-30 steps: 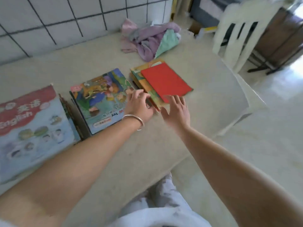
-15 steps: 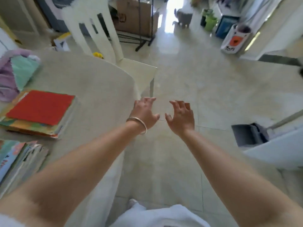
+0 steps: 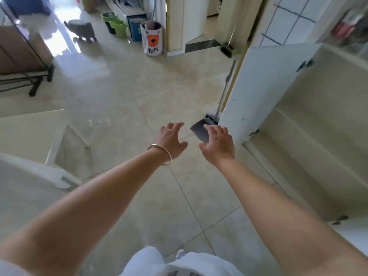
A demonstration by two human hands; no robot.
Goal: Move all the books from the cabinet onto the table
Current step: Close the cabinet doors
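The cabinet [image 3: 310, 124] stands at the right with its white door [image 3: 264, 86] swung open; the shelves I can see inside hold no books. No book is in view. My left hand [image 3: 171, 139], with a silver bangle on the wrist, and my right hand [image 3: 218, 143] are stretched out side by side over the tiled floor, fingers spread and relaxed, holding nothing. Both hands are left of the cabinet door's lower corner. The table's edge [image 3: 29, 170] shows at the lower left.
A dustpan [image 3: 201, 130] with a long handle leans by the cabinet door. A white chair seat [image 3: 29, 132] is at the left. A toy bag [image 3: 152, 38], green bins [image 3: 115, 24], a grey cat [image 3: 83, 30] and a black rack [image 3: 25, 76] stand farther back.
My view has swung right from the table and its book stacks to the floor and the open cabinet. Both hands left the books and stay empty in front of me.
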